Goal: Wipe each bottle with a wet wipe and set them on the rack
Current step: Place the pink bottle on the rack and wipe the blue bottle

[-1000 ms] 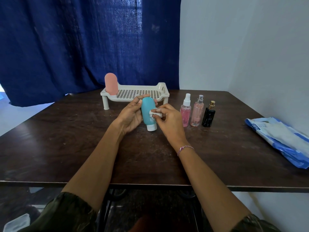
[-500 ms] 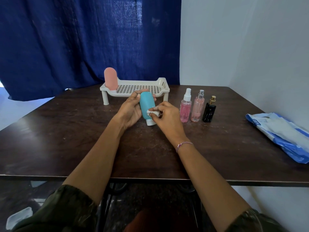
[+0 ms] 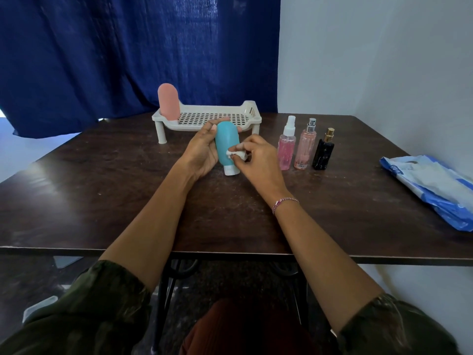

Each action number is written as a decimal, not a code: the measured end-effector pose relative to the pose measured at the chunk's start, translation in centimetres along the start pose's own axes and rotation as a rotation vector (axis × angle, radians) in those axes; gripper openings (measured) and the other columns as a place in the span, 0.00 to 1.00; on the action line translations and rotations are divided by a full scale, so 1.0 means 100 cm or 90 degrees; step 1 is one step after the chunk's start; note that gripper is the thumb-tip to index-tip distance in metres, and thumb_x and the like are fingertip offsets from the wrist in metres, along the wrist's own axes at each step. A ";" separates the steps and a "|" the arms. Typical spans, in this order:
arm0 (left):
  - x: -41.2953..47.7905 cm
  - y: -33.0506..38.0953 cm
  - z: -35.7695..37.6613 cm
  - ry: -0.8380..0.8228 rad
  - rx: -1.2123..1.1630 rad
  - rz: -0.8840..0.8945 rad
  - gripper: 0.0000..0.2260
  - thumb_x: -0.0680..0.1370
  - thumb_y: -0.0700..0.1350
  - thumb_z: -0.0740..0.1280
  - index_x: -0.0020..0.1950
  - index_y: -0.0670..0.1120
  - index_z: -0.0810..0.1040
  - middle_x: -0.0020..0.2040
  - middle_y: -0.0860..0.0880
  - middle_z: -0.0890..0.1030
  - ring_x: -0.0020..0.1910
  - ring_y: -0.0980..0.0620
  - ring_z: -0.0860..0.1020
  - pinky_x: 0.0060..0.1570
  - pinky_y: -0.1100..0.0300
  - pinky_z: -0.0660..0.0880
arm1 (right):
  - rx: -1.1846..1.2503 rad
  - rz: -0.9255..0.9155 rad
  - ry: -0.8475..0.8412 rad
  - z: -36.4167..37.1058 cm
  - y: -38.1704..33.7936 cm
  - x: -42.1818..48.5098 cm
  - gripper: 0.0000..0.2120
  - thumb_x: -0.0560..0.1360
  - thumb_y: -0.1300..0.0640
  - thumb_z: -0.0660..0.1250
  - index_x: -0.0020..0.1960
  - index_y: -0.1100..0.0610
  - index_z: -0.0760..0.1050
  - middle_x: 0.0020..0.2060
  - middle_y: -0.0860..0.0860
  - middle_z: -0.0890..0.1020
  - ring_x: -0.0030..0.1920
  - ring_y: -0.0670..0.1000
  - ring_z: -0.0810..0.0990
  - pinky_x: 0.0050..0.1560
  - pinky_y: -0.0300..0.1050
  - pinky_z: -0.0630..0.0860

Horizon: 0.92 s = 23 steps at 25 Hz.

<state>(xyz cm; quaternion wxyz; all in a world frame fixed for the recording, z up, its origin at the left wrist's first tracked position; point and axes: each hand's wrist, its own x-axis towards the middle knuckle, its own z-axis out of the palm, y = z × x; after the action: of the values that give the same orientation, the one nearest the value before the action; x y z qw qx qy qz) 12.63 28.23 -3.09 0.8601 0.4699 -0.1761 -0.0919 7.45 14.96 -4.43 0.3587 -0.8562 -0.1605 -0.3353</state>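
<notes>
Nearest the lens, I see two olive sleeves [image 3: 76,311] and bare forearms reaching over the dark desk [image 3: 102,188], with a braided bracelet [image 3: 284,202] on the right wrist. Just beyond, the left grip [image 3: 202,152] is curled round a teal bottle [image 3: 226,142], held tilted with its white cap down, low over the desk; I cannot tell whether the cap touches it. The right grip [image 3: 258,160] pinches a crumpled white wipe [image 3: 235,153] against the bottle's lower side. To their right three spray bottles stand upright in a row: pink spray bottle [image 3: 286,149], peach spray bottle [image 3: 304,149], black spray bottle [image 3: 323,153]. A blue-and-white wipe pack [image 3: 430,183] lies near the desk's right edge. Farther back the white rack [image 3: 184,126] carries a pink bottle [image 3: 168,101] upright at its left end, before a blue curtain [image 3: 128,55].
</notes>
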 end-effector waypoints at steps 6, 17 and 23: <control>-0.001 0.001 -0.001 0.028 -0.013 -0.006 0.12 0.84 0.42 0.48 0.58 0.45 0.71 0.52 0.41 0.80 0.53 0.48 0.79 0.49 0.54 0.79 | 0.002 0.038 -0.024 0.000 0.005 0.002 0.10 0.68 0.62 0.73 0.49 0.61 0.81 0.44 0.53 0.79 0.42 0.44 0.76 0.46 0.38 0.77; 0.001 -0.001 -0.002 0.017 0.013 0.003 0.12 0.84 0.42 0.49 0.56 0.46 0.71 0.49 0.43 0.83 0.52 0.49 0.79 0.54 0.53 0.77 | 0.047 0.142 0.002 -0.005 0.008 0.004 0.10 0.71 0.62 0.71 0.51 0.59 0.80 0.49 0.53 0.81 0.45 0.40 0.75 0.42 0.24 0.71; 0.002 -0.001 -0.005 0.021 0.018 0.007 0.12 0.84 0.42 0.49 0.56 0.46 0.71 0.49 0.44 0.83 0.52 0.49 0.79 0.53 0.53 0.77 | 0.082 0.198 -0.070 -0.010 0.010 0.004 0.09 0.70 0.61 0.72 0.50 0.59 0.81 0.47 0.51 0.82 0.42 0.41 0.76 0.43 0.27 0.72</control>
<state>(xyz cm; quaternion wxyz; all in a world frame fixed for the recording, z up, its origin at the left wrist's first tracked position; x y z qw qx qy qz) 13.05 28.49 -3.39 0.8568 0.4823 -0.1656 -0.0768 7.78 13.56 -4.18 0.4509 -0.8631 -0.0667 -0.2175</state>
